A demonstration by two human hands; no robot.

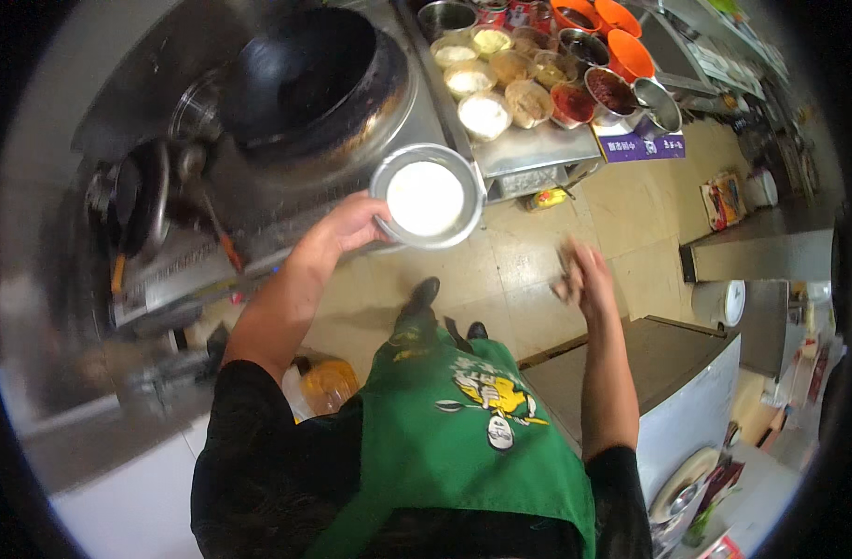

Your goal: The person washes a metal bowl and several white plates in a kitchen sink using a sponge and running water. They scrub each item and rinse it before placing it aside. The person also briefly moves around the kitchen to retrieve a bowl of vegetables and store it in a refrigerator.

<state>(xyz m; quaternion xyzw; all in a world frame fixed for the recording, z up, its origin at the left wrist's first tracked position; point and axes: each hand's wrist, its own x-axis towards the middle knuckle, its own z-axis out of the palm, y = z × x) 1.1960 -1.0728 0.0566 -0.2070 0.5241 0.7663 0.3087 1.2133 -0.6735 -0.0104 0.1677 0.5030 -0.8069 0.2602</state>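
My left hand grips the near left rim of a round metal bowl, with the thumb over its edge. White contents fill much of the bowl; I cannot tell whether they are liquid or powder. The bowl is held in the air by the stove's edge, close to the seasoning trolley. Out to the right, my right hand hangs over the floor, away from the bowl. Motion smears its fingers, and a brownish blur at them hides whether anything is in them.
A large black wok sits on the steel stove at the far left, with a ladle nearby. Several seasoning bowls crowd the steel trolley at the back. A grey-topped cabinet stands at my right.
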